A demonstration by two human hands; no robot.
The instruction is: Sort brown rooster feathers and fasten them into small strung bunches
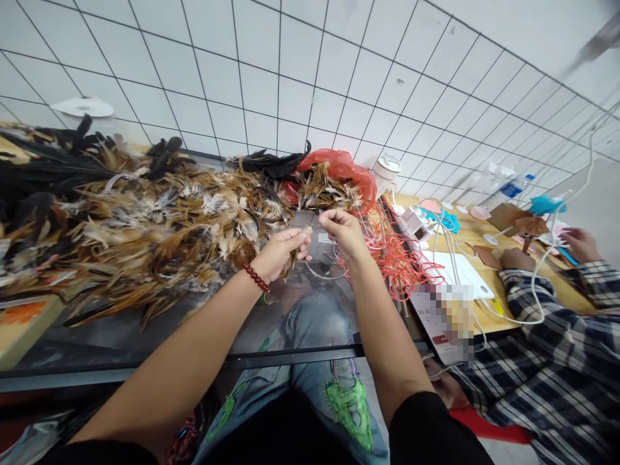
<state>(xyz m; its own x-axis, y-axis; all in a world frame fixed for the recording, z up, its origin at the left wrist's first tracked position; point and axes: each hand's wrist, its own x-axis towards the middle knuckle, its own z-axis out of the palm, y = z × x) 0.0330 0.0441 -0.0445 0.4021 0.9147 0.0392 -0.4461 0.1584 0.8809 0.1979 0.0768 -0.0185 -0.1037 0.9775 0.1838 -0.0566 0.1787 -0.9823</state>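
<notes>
My left hand (285, 250), with a dark red bead bracelet (255, 278) at the wrist, is closed in a pinch on a small bunch of feathers (291, 263). Its pale quill end pokes out by the thumb. Close by on the right, my right hand (345, 236) is also pinched shut; what its fingertips hold is too small to make out. A thin whitish cord (322, 276) curves below both hands. Left of them spreads a large heap of brown and black feathers (194, 223). Tangled red cords (394, 258) lie beside my right hand.
Behind my hands is a red plastic bag (339, 163) with more feathers, next to a white lidded cup (387, 169). White cables cross a white board (458, 274); a phone (431, 329) lies at the right edge. A co-worker's plaid sleeve (527, 290) reaches over the wooden table (504, 320).
</notes>
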